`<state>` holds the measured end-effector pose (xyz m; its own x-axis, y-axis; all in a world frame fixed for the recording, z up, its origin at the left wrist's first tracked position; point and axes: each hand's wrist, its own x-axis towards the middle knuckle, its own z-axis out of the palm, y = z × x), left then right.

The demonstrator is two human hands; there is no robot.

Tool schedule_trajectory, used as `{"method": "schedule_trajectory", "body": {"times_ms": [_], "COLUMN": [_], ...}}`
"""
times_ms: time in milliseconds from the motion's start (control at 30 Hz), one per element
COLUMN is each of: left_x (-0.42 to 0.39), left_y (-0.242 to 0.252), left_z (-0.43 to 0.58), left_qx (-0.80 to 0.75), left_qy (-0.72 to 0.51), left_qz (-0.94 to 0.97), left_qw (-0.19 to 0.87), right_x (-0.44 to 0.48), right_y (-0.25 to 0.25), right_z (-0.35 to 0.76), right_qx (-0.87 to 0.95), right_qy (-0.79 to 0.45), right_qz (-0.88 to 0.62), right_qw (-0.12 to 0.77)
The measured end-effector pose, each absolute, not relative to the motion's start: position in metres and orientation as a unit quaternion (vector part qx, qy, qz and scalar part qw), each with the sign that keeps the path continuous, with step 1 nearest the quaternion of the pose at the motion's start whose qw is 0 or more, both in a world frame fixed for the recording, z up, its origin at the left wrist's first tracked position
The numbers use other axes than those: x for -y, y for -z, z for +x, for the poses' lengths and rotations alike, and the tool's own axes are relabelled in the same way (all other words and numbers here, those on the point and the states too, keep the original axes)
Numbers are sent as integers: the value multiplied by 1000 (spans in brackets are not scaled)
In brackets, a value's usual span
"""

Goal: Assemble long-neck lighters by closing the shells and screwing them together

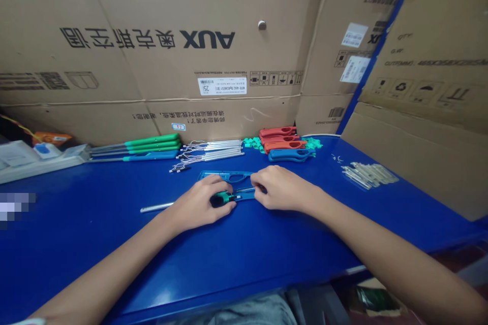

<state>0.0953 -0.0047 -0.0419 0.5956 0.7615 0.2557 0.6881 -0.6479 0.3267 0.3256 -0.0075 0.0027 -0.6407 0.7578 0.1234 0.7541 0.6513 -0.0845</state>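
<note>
1. We note the left grip (198,204) curled closed over a small green-and-black piece (224,198), fingers on top and thumb hidden beneath. The piece sits at the grip's 3 o'clock edge, pressed against the blue plastic shell (227,176).
2. The right grip (284,188) has its fingers bunched, with the fingertips (254,179) down on the shell's right end. We cannot tell whether they pinch it or only rest there.
3. We place the shell between the two grips: 2 o'clock from the left, 9 o'clock from the right. It lies flat, long and open-faced, with its trigger-shaped opening showing at the far side.
4. A steel tube (156,207) runs out at the left grip's 9 o'clock, its inner end hidden under the hand. We cannot see where it ends.
5. Both grips are working at this one shell, with the green-and-black piece held against it.
6. At 12 o'clock from the shell, we log bundled metal rods with thin wires (213,151). Further left, at 11 o'clock, lie green-handled shells (152,143) and one blue-handled shell (150,156).
7. At 1 o'clock stand red shells (278,137), a blue shell (287,155) and loose green parts (253,143).
8. At 3 o'clock, toward the far right of the blue tabletop (76,249), sits a heap of clear slim pieces (368,175). Cardboard cartons (206,40) wall off the far side.
</note>
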Motion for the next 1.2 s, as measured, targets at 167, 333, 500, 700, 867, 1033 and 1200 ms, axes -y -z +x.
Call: {"method": "schedule_trajectory", "body": {"times_ms": [167, 333, 500, 700, 867, 1033, 1200], "left_x": [4, 4, 4, 3, 4, 5, 5], "left_y": [42, 41, 41, 41, 40, 39, 40], "left_z": [95, 96, 95, 95, 95, 96, 96], "left_qx": [-404, -403, -406, -410, -408, -406, -408], "left_qy": [-195, -199, -198, -196, -189, -177, -183], "left_qz": [889, 889, 887, 885, 887, 890, 889], "left_qw": [93, 91, 96, 99, 100, 104, 98], "right_x": [7, 7, 7, 7, 7, 6, 6], "right_y": [0, 1, 1, 1, 1, 1, 2], "right_z": [326, 327, 328, 328, 327, 327, 327], "right_qx": [909, 913, 915, 916, 916, 914, 912], "right_qy": [-13, -14, -17, -22, -26, -32, -42], "right_qz": [-409, -400, -392, -389, -388, -391, -394], "right_qw": [80, 84, 89, 93, 97, 102, 105]}}
